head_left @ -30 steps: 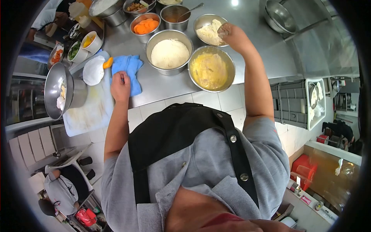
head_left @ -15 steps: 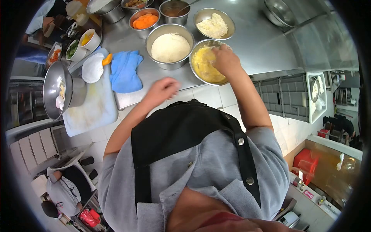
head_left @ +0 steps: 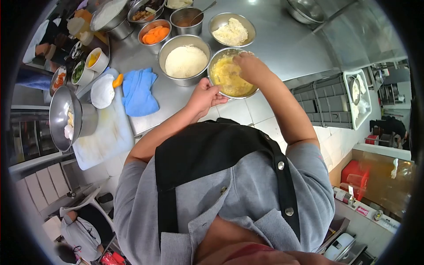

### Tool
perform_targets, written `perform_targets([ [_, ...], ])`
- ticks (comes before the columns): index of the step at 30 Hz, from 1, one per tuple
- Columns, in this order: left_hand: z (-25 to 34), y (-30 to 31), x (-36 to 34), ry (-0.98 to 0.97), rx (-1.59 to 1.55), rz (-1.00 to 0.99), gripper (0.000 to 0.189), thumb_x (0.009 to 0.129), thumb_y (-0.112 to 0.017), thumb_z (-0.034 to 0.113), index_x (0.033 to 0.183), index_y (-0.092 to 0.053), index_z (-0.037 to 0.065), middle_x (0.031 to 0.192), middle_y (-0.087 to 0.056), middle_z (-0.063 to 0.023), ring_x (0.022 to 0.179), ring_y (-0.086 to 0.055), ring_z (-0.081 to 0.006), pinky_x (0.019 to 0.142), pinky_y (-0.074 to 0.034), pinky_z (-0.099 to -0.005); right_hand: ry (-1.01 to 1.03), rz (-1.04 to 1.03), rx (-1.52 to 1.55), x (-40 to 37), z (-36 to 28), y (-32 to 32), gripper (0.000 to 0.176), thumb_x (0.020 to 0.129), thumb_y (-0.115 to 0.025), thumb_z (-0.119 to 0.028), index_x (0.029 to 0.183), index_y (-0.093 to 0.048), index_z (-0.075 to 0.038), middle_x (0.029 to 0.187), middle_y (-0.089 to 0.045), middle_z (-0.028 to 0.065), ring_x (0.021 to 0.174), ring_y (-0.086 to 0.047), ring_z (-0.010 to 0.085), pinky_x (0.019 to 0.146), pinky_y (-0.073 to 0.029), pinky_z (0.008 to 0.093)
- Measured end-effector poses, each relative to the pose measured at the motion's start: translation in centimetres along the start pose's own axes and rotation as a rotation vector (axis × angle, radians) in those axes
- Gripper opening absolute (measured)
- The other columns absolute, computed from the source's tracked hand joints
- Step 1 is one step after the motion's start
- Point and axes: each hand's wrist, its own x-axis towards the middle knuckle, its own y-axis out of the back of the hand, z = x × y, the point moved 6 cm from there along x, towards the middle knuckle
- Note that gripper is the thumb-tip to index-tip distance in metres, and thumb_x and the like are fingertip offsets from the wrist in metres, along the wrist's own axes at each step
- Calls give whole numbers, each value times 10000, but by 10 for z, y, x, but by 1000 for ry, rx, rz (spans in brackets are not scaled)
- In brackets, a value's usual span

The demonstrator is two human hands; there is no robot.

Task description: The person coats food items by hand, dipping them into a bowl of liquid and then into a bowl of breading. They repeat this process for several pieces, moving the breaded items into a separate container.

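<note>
A round metal bowl of wet yellow mixture, which looks like beaten egg, sits at the counter's near edge. My left hand grips its near-left rim, thumb up at the edge and fingers beneath. My right hand reaches over the far-right rim. Its fingers curl down at the mixture, and whatever they hold is hidden. To the left stands a deep metal pot of pale crumbs or flour. Behind the egg bowl, another metal bowl contains crumbly pale-yellow coating.
Sliced carrots and a spoon stand in metal containers farther back. A blue cloth lies beside a white cutting board. A large bowl tilts at far left. A grey crate is at right; someone sits lower left.
My left hand has moved from the air in front of the counter to the yellow-mixture bowl and taken its rim. My right hand stays over that bowl. The whole view has shifted slightly.
</note>
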Motion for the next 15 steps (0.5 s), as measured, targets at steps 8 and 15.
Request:
perform_targets([
  [8, -8, 2, 5, -83, -63, -44, 221, 878, -535, 58, 896, -316, 45, 817, -516, -148, 709, -645, -263, 668, -594, -355, -345, -161, 110, -2, -1, -12, 369, 777, -587, -148, 1087, -493, 30, 1042, -593, 237, 974, -591, 366, 824, -481, 414],
  [15, -11, -3, 3, -91, -87, -76, 239, 885, -533, 62, 904, -295, 58, 839, -513, -162, 716, -645, -272, 669, -594, -359, -365, -181, 306, -1, 5, -23, 512, 707, -628, -112, 1174, -466, 24, 1005, -612, 248, 958, -599, 360, 822, -469, 400],
])
